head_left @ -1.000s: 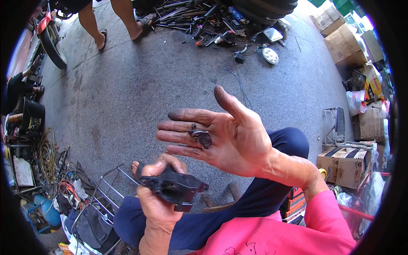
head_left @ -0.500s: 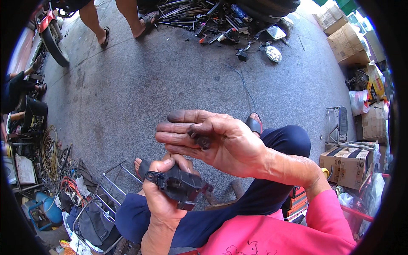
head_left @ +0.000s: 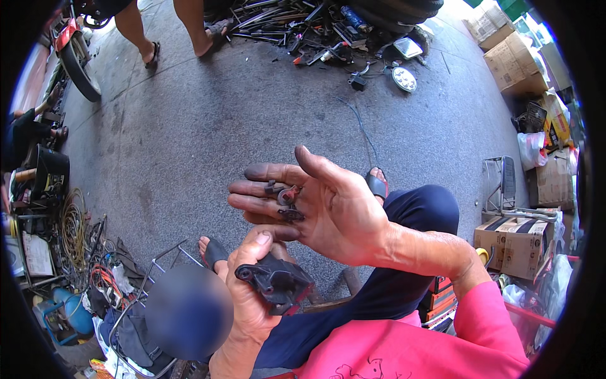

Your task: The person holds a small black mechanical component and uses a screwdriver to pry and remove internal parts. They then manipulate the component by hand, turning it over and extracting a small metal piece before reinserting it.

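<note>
My left hand (head_left: 248,281) is closed around a black plastic housing (head_left: 278,282), which has a round hole at one corner and a hollowed face. To its upper right, my right hand (head_left: 328,211) lies palm up, open, with the fingers stretched out and the thumb raised. Loose on those fingers rest a few small dark parts: one with a reddish piece and a ring shape (head_left: 288,194), and a black one (head_left: 291,215) beside it. Their exact kind is too small to tell. The left fingertips are close below the right hand's lower edge.
A heap of metal tools (head_left: 278,25) lies at the far side, near a round lamp (head_left: 404,79) and another person's legs (head_left: 189,28). Cardboard boxes (head_left: 514,63) line the right. Coiled cable (head_left: 74,230), a metal rack (head_left: 158,271) and a blue machine (head_left: 74,309) sit at left.
The right thumb has lifted off the palm, uncovering the small parts on the fingers. My left hand has turned the black housing and shifted slightly right.
</note>
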A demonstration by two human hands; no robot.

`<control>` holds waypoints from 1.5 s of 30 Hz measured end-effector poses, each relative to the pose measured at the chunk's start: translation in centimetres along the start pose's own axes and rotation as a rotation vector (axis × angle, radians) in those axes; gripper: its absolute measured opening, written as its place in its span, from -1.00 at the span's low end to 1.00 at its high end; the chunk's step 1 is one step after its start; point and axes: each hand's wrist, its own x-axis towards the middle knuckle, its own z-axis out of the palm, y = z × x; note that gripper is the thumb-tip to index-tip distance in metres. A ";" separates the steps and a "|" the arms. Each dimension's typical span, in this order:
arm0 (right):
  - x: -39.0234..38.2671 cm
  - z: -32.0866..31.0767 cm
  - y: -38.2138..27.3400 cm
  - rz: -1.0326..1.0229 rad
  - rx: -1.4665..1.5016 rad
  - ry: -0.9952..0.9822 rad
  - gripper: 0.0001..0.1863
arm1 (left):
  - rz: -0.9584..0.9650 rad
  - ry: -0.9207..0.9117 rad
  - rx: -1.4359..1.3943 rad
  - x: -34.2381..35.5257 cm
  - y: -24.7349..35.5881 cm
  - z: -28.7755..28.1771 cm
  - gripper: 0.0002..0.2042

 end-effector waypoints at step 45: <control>1.5 -0.5 2.8 0.027 -0.032 0.188 -0.02 | 0.062 -0.083 -0.140 1.4 -0.8 -2.0 -0.72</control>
